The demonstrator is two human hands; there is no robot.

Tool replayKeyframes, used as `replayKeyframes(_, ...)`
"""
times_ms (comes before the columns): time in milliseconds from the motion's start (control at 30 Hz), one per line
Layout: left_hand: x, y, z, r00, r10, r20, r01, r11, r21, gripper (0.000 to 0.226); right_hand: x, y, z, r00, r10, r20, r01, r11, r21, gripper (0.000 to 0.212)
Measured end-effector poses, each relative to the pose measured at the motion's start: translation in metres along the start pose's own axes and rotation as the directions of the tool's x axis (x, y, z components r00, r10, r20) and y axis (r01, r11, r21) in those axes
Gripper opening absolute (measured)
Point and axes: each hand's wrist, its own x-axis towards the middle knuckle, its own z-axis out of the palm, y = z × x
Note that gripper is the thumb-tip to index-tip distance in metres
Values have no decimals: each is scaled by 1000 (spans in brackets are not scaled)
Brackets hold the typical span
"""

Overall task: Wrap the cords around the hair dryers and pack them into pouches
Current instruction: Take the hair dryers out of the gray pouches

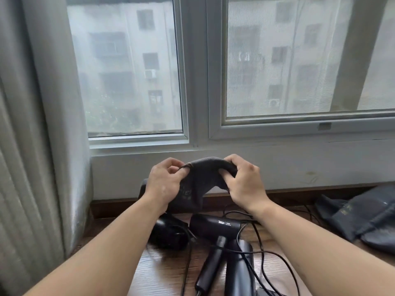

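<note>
- Your left hand (163,184) pinches the top edge of a dark grey pouch (198,184), thumb and curled fingers closed on the cloth.
- Your right hand (243,184) grips the same edge from the other side, its fingers hooked into the fabric.
- You hold the pouch up between both hands at the middle of the view, above the wooden top (162,272). It is soft, matte woven cloth that sags in an arch between your grips, with faint lettering low on its face.
- The mouth of the pouch faces away, so what it holds, if anything, cannot be told.
- At 6 o'clock from the pouch lies a hair dryer (213,224): black, smooth plastic, with a short round barrel bearing small white print and a slim handle pointing toward you.
- At 7 o'clock from the pouch, just beside that barrel, sits a second hair dryer (168,233), glossier and more rounded, partly hidden by your left forearm.
- Thin black cords (263,253) loop loosely over the wood around the dryers at 5 o'clock, crossing the first dryer's handle.
- At 3 to 4 o'clock, well apart, a pile of pouches (363,221) of the same grey cloth lies slumped; their contents cannot be told.
- The top is brown wood with visible grain.
- At 12 o'clock stands a white-framed window (128,71); at 9 o'clock hangs a ribbed grey curtain (25,124).
</note>
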Motion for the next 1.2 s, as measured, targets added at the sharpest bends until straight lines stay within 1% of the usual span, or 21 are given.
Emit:
replayKeyframes(100, -35, 4, 13, 995, -96, 7, 96, 983, -154, 15, -19, -7, -9, 998, -9, -62, 11, 1000, 20, 12)
replayKeyframes(167, -64, 6, 25, 990, -136, 37, 141, 954, -264, 11, -40, -12, -15, 998, -6, -70, 9, 999, 46, 17)
replayKeyframes(200, -80, 7, 31, 987, -149, 62, 161, 935, -316, 10, -53, -14, -18, 999, -1, -41, 4, 997, 76, 21)
replayKeyframes(233, -94, 8, 36, 983, -161, 91, 183, 915, -361, 9, -67, -16, -21, 1000, 1, 16, -3, 993, 121, 25)
replayKeyframes(267, -108, 9, 41, 978, -170, 124, 206, 894, -397, 10, -82, -17, -25, 995, -3, 95, -13, 984, 175, 33)
replayKeyframes(333, -132, 10, 48, 965, -173, 195, 242, 872, -426, 12, -110, -16, -35, 970, -21, 240, -44, 964, 263, 57)
replayKeyframes(367, -142, 9, 50, 959, -167, 229, 253, 871, -421, 13, -121, -12, -40, 964, -25, 264, -51, 960, 276, 68)
replayKeyframes(400, -151, 9, 52, 950, -160, 268, 264, 872, -412, 14, -129, -8, -45, 967, -25, 252, -47, 960, 276, 75)
replayKeyframes(433, -158, 9, 55, 937, -151, 315, 276, 873, -402, 13, -136, -5, -52, 978, -23, 207, -34, 963, 269, 76)
replayKeyframes(533, -175, 11, 62, 876, -114, 469, 292, 898, -329, 15, -148, 2, -72, 999, -43, 22, 38, 978, 204, 61)
replayKeyframes(600, -181, 13, 67, 847, -87, 524, 271, 919, -286, 20, -152, 7, -85, 999, -38, -35, 44, 983, 177, 51)
replayKeyframes(667, -184, 15, 72, 838, -70, 541, 250, 931, -266, 26, -154, 13, -99, 998, 9, -58, 1, 985, 172, 46)
replayKeyframes(733, -187, 16, 79, 822, -57, 567, 241, 936, -255, 34, -157, 19, -113, 998, 37, -53, -28, 986, 167, 45)
replayKeyframes(833, -191, 18, 92, 775, -44, 630, 278, 920, -277, 43, -164, 20, -125, 998, 37, 43, -45, 977, 207, 54)
replayKeyframes(867, -192, 18, 96, 758, -38, 651, 286, 917, -279, 46, -166, 20, -127, 998, 35, 51, -45, 976, 213, 57)
replayKeyframes(900, -193, 18, 101, 743, -33, 668, 293, 914, -281, 50, -167, 22, -129, 999, 33, 35, -40, 978, 205, 58)
replayKeyframes(1033, -197, 17, 114, 689, -11, 724, 325, 898, -296, 66, -171, 31, -140, 996, 23, -89, -13, 994, 111, 48)
replayKeyframes(1133, -202, 16, 123, 668, 4, 744, 297, 916, -271, 66, -178, 38, -148, 992, 38, -124, -25, 995, 100, 44)
replayKeyframes(1200, -205, 13, 130, 672, 12, 740, 253, 936, -245, 64, -184, 44, -153, 990, 65, -129, -53, 994, 100, 42)
